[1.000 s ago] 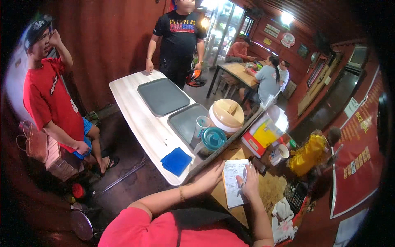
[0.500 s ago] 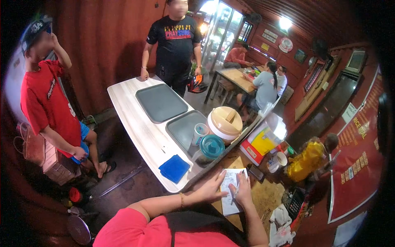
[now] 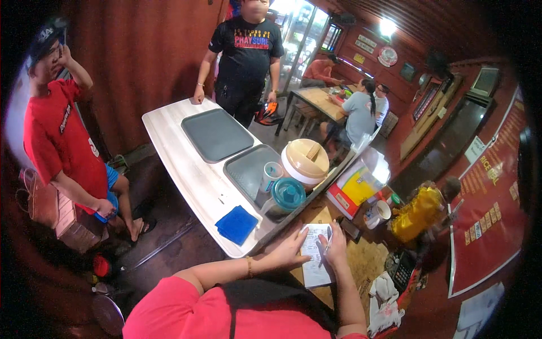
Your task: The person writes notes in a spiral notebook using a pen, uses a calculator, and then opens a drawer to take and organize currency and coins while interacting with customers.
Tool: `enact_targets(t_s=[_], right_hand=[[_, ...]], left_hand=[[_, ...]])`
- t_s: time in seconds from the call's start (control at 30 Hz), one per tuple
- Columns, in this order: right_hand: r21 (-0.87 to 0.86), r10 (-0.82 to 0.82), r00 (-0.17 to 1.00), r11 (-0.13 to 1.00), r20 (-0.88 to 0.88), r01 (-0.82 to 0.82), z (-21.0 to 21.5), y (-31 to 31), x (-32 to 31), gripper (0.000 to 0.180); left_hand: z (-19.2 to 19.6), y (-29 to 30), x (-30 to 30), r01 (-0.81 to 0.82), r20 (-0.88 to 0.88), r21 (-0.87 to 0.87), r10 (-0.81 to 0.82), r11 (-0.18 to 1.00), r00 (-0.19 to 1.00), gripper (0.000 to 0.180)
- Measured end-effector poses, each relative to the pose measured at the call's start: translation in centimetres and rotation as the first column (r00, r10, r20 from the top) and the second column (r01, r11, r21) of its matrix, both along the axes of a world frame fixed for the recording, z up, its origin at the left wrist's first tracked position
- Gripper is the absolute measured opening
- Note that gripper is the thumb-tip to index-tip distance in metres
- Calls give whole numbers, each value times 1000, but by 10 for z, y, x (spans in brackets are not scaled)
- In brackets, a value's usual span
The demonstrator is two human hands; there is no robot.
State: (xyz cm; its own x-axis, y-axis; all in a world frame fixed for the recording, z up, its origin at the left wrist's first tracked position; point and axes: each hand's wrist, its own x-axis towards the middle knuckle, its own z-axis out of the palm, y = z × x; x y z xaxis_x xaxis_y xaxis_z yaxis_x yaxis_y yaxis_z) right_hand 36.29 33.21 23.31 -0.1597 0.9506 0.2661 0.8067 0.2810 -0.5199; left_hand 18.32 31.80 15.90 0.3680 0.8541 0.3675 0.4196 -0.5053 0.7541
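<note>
A white notepad [image 3: 316, 276] with handwriting on its upper part lies on the wooden counter in front of me. My left hand [image 3: 287, 250] rests along its left edge, with thumb and fingers spread apart. In my right hand [image 3: 336, 248] a slim pen [image 3: 322, 259] is held between closed fingers, its tip low over the page. The right hand leans on the pad's right side. Just beyond the pad lies a dark phone [image 3: 349, 227]. A blue folded cloth [image 3: 237, 225] sits on the near corner of the pale table [image 3: 183, 169].
Grey trays [image 3: 217, 135], a teal-lidded pitcher [image 3: 288, 198], a clear cup [image 3: 271, 176] and a tan-lidded jug [image 3: 305, 161] stand ahead. At right are a calculator [image 3: 402, 272], crumpled tissue [image 3: 384, 302] and a white cup [image 3: 377, 213]. One person stands across the table; another sits left.
The view has shifted slightly, so the table and trays sit a little further left. Both hands stay at the notepad, and the pen now stands steeper in my right hand.
</note>
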Motion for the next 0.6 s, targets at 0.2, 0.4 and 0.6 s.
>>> enact_targets(t_s=[0.2, 0.4, 0.6], right_hand=[[138, 139, 956, 974, 258, -179, -24, 5, 9, 55], [-8, -30, 849, 1000, -528, 30, -21, 22, 13, 27], [-59, -117, 481, 989, -869, 134, -19, 28, 51, 43]], left_hand=[[6, 2, -6, 73, -24, -3, -73, 997, 997, 96], [2, 14, -5, 25, -22, 26, -24, 999, 999, 80], [0, 12, -8, 36, 3, -23, -36, 999, 999, 83]])
